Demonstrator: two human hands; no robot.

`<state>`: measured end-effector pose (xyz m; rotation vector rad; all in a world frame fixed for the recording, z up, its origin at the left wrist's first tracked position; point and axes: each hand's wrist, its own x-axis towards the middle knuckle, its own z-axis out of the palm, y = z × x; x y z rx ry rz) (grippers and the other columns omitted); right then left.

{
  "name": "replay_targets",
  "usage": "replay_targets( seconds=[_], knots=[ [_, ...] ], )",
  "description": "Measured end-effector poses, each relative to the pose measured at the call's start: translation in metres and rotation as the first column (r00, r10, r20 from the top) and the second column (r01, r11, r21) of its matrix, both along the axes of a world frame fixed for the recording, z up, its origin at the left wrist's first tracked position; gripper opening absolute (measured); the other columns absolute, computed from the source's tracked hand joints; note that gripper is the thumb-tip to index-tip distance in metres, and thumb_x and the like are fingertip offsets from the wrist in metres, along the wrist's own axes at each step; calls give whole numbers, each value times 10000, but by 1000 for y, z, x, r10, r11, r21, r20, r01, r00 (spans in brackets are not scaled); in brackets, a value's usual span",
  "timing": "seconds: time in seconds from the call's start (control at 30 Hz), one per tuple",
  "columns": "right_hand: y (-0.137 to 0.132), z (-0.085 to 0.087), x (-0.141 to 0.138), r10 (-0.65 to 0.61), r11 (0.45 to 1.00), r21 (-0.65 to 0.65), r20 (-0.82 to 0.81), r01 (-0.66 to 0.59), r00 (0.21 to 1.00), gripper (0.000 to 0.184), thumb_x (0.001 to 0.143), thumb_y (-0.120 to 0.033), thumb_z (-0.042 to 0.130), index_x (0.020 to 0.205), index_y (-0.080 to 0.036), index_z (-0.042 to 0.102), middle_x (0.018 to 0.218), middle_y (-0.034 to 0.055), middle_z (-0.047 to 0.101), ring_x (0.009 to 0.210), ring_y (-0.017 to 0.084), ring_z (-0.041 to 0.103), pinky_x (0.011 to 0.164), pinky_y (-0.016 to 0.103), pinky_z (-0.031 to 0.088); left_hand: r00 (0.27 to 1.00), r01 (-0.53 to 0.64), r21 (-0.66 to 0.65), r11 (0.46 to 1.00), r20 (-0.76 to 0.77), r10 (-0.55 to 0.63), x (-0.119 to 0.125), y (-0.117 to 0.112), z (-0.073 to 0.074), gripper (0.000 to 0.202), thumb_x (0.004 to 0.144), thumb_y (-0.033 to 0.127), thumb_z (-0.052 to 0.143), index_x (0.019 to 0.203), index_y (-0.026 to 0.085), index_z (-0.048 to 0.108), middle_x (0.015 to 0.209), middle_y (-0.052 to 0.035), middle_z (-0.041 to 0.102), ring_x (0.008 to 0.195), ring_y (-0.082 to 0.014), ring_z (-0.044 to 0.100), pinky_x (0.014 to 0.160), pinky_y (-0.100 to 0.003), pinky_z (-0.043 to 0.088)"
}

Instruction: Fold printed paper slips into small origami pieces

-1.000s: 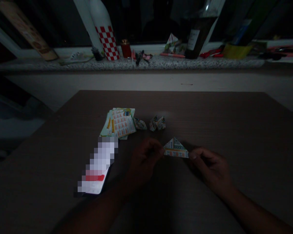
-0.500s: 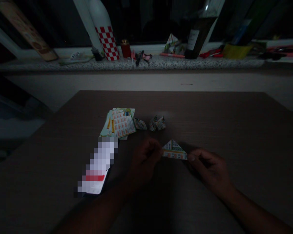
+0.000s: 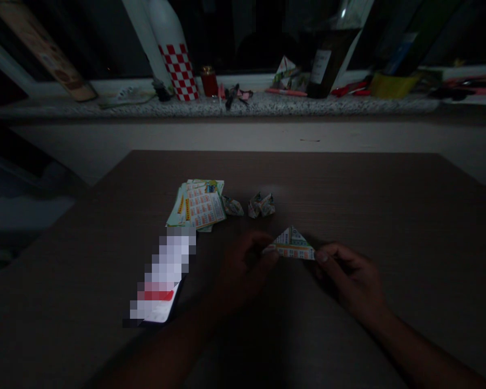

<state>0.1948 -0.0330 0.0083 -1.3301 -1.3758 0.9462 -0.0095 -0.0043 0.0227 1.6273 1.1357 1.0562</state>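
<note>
A printed paper folded into a triangle (image 3: pixel 294 246) is held just above the table, its point facing away from me. My left hand (image 3: pixel 247 265) pinches its left corner, thumb in front. At the right corner, my right hand (image 3: pixel 348 273) grips the paper between thumb and fingers. Beyond my hands sit small folded paper pieces: one (image 3: pixel 232 206) touching the stack of printed sheets (image 3: pixel 204 205), and a pair of pointed ones (image 3: pixel 261 205) to its right.
A lit phone (image 3: pixel 162 281) lies left of my left hand on the brown wooden table (image 3: pixel 348 189). Along the granite sill (image 3: pixel 210 111) stand a red-and-white checkered bottle (image 3: pixel 179 70), a small red jar (image 3: pixel 208 81), a dark pouch (image 3: pixel 324 67) and a yellow container (image 3: pixel 393 85).
The folded paper has shifted slightly right and away from me. My left thumb now lies over its left corner, and the right hand keeps its pinch on the other corner.
</note>
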Motion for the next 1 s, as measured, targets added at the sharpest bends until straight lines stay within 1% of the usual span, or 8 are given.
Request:
replay_targets(
  seconds=[0.1,0.17,0.27,0.37,0.5,0.63,0.8,1.0],
  knots=[
    [1,-1,0,-20,1000,-20,-22,20,1000,320,860,-409,579,631,-185,578,517,-22,487,462,108,418,430,222,335,996,23,110,994,-87,-14,-1,2,0,176,800,232,648,965,194,601,917,-24,632,858,-174,595,743,-279,463],
    [2,-3,0,-30,999,-29,-31,29,999,314,856,-412,586,640,-184,581,519,-25,486,461,103,415,427,216,332,993,10,182,983,-117,12,-1,3,1,181,788,210,662,960,191,607,922,-22,625,864,-170,594,750,-278,465],
    [2,-6,1,-38,998,-55,-28,37,999,301,861,-423,580,682,-181,597,521,-34,475,445,94,401,412,208,314,989,3,235,972,-142,31,-2,4,1,188,789,198,666,970,184,619,929,-24,624,851,-160,593,741,-272,468],
    [2,-6,1,-38,998,-47,41,40,998,289,875,-411,564,709,-180,612,539,-32,486,460,97,424,427,210,331,983,3,217,976,-178,37,-2,5,0,177,798,210,663,972,184,635,905,-21,629,814,-155,596,714,-268,467],
    [4,-4,0,-14,998,55,197,3,980,217,867,-355,584,761,-178,651,615,-5,576,554,127,531,515,228,425,975,-28,195,980,-211,70,-3,6,-1,196,799,235,666,990,194,653,886,-17,642,784,-155,598,705,-274,463],
    [5,-1,-1,-18,988,150,306,-29,952,172,855,-327,604,794,-178,666,623,1,598,552,135,554,518,237,445,975,-56,143,988,-204,85,-3,7,-3,210,799,251,663,1002,200,659,885,-17,645,759,-151,594,688,-272,466],
    [5,1,-1,-25,972,227,380,-67,925,128,844,-304,624,806,-188,666,601,-7,595,529,132,557,507,239,450,981,-70,72,995,-176,81,-2,8,-5,212,798,251,659,1004,201,663,902,-25,651,777,-161,602,682,-276,471],
    [5,0,0,-7,970,225,399,-91,917,141,843,-315,629,814,-182,670,594,-7,587,517,132,559,499,244,448,983,-84,32,996,-162,88,-2,8,-3,186,795,257,659,968,190,674,917,-34,668,830,-181,611,721,-293,472]
  ],
)
